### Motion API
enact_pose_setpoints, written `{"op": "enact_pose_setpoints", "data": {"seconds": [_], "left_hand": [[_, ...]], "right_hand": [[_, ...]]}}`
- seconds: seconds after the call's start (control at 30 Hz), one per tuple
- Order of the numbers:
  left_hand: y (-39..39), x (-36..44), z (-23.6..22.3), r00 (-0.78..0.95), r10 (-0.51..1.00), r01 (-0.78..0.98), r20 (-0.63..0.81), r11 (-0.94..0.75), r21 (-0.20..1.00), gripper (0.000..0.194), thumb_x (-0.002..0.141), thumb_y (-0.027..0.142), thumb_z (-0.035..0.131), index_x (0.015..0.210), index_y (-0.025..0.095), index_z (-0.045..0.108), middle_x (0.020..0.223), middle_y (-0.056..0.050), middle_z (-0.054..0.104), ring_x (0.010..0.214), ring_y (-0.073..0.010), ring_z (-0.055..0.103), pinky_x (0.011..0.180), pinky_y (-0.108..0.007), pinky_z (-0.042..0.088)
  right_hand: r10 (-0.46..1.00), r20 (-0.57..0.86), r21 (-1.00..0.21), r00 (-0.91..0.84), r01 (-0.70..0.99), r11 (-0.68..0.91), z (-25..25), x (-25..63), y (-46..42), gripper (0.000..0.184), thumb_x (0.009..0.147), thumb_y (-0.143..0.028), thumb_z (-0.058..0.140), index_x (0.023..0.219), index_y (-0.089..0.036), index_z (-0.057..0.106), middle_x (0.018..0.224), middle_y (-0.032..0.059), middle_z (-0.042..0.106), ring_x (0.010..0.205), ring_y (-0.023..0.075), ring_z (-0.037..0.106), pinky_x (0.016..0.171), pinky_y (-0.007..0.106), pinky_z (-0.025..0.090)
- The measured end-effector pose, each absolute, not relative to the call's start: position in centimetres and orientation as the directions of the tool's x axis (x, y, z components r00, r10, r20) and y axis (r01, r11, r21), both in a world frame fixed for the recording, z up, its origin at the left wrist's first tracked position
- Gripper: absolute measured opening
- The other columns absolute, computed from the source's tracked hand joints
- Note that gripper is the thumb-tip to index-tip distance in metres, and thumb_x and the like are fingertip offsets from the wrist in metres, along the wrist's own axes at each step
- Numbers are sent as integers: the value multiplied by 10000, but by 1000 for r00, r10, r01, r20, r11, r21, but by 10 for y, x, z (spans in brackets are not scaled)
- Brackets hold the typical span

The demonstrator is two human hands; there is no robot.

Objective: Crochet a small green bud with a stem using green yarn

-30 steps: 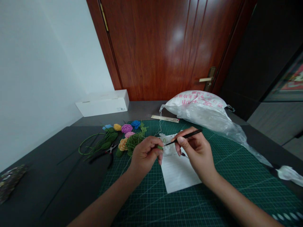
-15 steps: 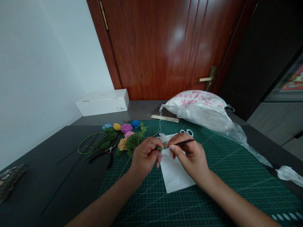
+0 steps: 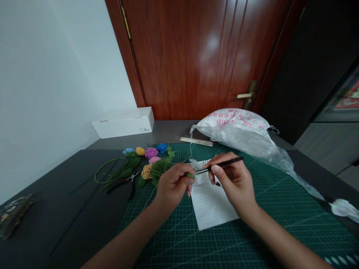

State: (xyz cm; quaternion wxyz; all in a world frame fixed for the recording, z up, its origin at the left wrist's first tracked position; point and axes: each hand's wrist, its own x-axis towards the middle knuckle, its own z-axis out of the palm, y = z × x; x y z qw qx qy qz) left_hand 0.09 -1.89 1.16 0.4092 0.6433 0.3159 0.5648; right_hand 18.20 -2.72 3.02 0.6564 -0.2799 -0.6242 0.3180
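My left hand [image 3: 176, 182] pinches a small green crocheted piece [image 3: 191, 175] between thumb and fingers, and most of it is hidden. In my right hand [image 3: 232, 179] is a pair of black tweezers [image 3: 228, 162], held like a pen. Their tips point left and reach the green piece. Below the hands lies a white lined sheet of paper [image 3: 211, 209], with some white fluffy stuffing [image 3: 199, 181] on its upper part. A ball of green yarn [image 3: 160, 170] sits just left of my left hand.
Crocheted flowers [image 3: 151, 152] and black-handled pliers [image 3: 131, 178] lie left on the green cutting mat [image 3: 165, 239] and dark table. Behind are a white box [image 3: 123, 125], a flat narrow packet [image 3: 196, 141] and a big plastic bag [image 3: 235, 123]. A small bag [image 3: 15, 216] lies far left.
My right hand moved in to the green piece with the tweezers, then drew back a little to the right. It covers the white scissors handles seen half a second ago. My left hand stays put.
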Motion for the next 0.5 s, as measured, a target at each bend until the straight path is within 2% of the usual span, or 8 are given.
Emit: {"op": "enact_pose_setpoints", "data": {"seconds": [0.5], "left_hand": [[-20, 4, 15, 140, 900, -101, 413, -402, 910, 183, 764, 47, 603, 867, 196, 630, 597, 63, 598, 410, -93, 583, 404, -189, 473]], "right_hand": [[777, 629, -777, 0, -33, 629, 26, 182, -26, 57, 975, -228, 648, 919, -225, 636, 844, 7, 680, 567, 105, 598, 515, 262, 491]]}}
